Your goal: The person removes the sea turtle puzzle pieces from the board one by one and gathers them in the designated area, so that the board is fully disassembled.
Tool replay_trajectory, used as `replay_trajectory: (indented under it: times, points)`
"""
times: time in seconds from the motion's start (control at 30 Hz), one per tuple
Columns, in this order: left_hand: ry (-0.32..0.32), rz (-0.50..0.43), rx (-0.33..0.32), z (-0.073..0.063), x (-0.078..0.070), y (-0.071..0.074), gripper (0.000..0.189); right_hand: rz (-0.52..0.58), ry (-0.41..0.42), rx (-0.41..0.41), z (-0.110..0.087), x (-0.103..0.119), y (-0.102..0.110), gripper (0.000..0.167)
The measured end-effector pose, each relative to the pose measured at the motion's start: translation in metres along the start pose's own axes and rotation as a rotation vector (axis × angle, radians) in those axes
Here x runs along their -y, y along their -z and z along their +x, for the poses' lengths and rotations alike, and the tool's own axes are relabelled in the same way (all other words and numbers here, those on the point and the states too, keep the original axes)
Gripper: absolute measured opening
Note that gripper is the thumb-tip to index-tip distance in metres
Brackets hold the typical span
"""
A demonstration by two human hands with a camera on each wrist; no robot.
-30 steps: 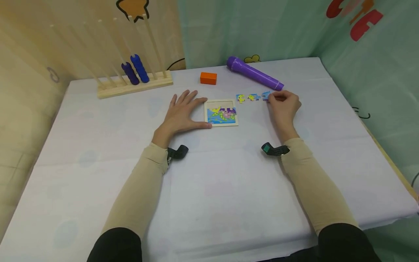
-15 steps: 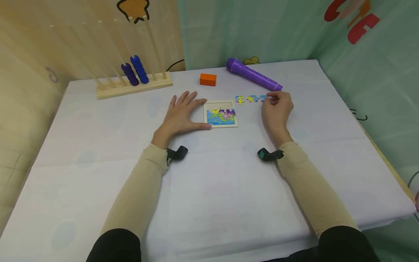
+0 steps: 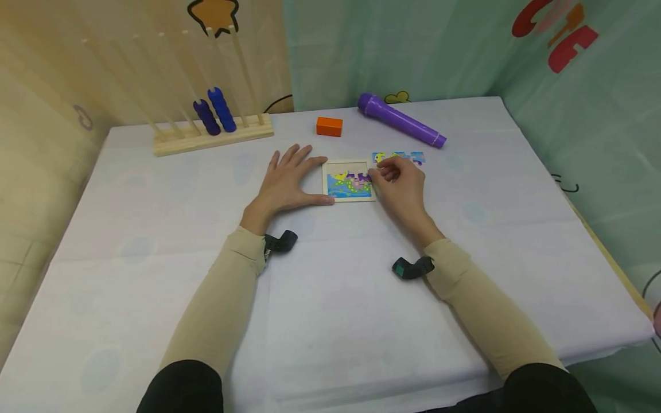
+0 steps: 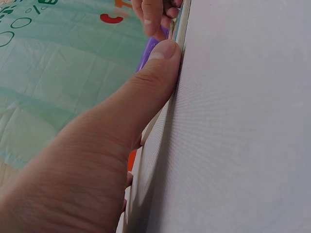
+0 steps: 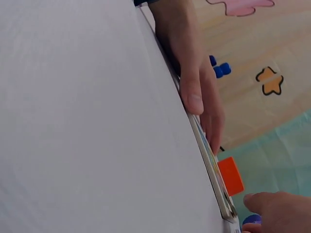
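Note:
A small square jigsaw puzzle (image 3: 347, 186) in a light wooden frame lies on the table, blue, yellow and purple pieces inside it. My left hand (image 3: 284, 180) is spread at its left side, thumb at the near corner and index finger at the far corner. At the frame's right edge is my right hand (image 3: 401, 186), thumb and fingertips bent beside a purple piece (image 3: 364, 176). Whether they pinch that piece is hidden. Loose jigsaw pieces (image 3: 417, 156) lie in a row behind the right hand, partly covered by it. In the right wrist view a gap shows between thumb and finger.
An orange block (image 3: 329, 127) and a purple toy microphone (image 3: 401, 120) lie behind the puzzle. A wooden peg stand (image 3: 214, 140) with dark blue beads (image 3: 206, 117) stands at the back left. White cloth (image 3: 330, 321) covers the table; printed curtains hang behind.
My right hand has moved left from the loose pieces to the puzzle's right edge. The rightmost loose piece has shifted left, closer to its neighbour. My left hand stays put.

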State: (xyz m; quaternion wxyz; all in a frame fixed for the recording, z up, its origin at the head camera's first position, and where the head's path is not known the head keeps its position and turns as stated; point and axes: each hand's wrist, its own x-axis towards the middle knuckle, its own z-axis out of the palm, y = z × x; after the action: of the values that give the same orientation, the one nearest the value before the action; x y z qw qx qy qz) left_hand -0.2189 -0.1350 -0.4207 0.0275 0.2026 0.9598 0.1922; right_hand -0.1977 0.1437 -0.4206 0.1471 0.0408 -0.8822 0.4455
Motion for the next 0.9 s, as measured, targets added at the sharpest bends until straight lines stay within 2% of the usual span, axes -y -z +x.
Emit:
replay_trajectory:
  times: [0.17,0.53,0.9]
  points:
    - [-0.006,0.012,0.003,0.0012,-0.0006,0.0005,0.102,-0.003,0.008,0.037,-0.0037,0.0013,-0.0029,0.031]
    - [0.0,0.007,0.002,0.0011,-0.0017,0.0029,0.103,0.02,0.105,0.06,-0.0017,-0.0038,-0.0029,0.024]
    - [0.011,0.005,0.011,0.0012,-0.0012,0.0001,0.103,0.043,-0.004,0.132,0.0012,-0.0042,0.0019,0.027]
